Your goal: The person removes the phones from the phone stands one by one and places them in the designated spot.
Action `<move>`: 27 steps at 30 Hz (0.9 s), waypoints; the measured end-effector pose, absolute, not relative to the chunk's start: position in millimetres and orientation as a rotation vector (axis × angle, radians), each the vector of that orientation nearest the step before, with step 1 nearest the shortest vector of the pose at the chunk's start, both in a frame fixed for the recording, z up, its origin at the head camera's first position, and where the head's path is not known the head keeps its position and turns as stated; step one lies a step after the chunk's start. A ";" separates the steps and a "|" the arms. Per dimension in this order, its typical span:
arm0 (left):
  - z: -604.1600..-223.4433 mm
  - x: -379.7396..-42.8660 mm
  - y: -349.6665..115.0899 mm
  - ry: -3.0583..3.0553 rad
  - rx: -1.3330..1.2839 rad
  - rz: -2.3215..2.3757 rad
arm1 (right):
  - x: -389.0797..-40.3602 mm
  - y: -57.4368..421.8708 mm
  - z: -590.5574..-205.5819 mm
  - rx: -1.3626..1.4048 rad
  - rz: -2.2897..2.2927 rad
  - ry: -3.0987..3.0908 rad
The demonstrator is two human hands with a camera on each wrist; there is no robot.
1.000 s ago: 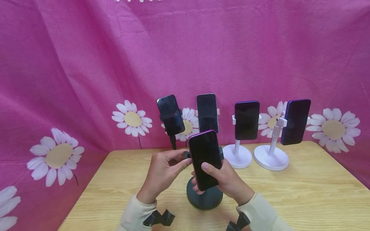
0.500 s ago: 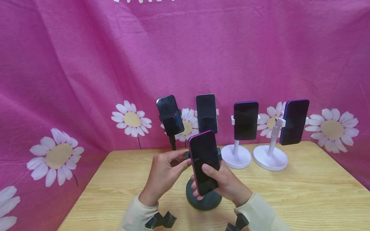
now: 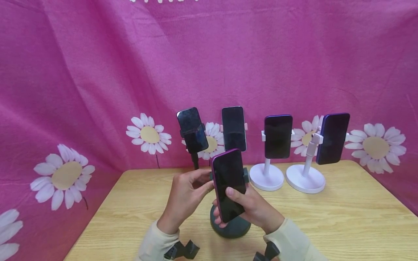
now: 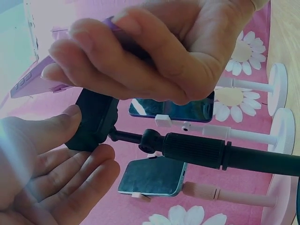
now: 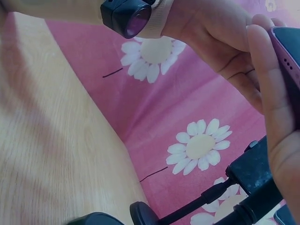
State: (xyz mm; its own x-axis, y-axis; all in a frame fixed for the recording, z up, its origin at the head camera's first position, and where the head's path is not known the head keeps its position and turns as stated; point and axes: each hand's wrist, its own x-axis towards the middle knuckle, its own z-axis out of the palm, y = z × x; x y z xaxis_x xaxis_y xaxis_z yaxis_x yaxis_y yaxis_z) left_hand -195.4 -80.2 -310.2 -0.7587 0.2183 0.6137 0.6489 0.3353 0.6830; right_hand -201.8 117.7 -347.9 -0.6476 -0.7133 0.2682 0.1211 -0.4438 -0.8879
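Note:
In the head view my right hand (image 3: pixel 258 208) grips a purple-edged smartphone (image 3: pixel 228 174), thumb across its dark screen and fingers behind it. The phone stands tilted in front of the clamp (image 3: pixel 246 175) of a dark phone stand, whose round base (image 3: pixel 233 230) rests on the table. From the left, my left hand (image 3: pixel 186 194) pinches the clamp's other side. The left wrist view shows that clamp (image 4: pixel 96 119) between thumb and fingers, above the stand's ribbed pole (image 4: pixel 194 150). In the right wrist view the phone's edge (image 5: pixel 286 63) lies against my right fingers.
Behind, a black stand holds a phone (image 3: pixel 192 129), and another phone (image 3: pixel 233 128) sits in a pink clamp. Two white stands at right hold blue-edged phones (image 3: pixel 278 136) (image 3: pixel 333 138). A pink flowered cloth (image 3: pixel 209 65) hangs behind the wooden table (image 3: pixel 343 210).
My right hand and the phone have shifted slightly down and left against the clamp. My left hand stays almost where it was.

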 end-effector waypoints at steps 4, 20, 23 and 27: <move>-310.6 -194.6 -80.4 -2.184 -0.761 -1.396 | -203.0 113.7 -348.8 -0.917 -2.150 1.266; -312.5 -195.7 -79.0 -2.166 -0.714 -1.290 | -203.7 108.1 -347.4 -0.911 -2.107 1.629; -312.4 -195.7 -78.7 -2.166 -0.717 -1.296 | -201.3 107.6 -347.1 -0.909 -2.076 1.609; -312.3 -195.3 -78.3 -2.167 -0.701 -1.287 | -199.1 109.0 -346.0 -0.918 -2.075 1.580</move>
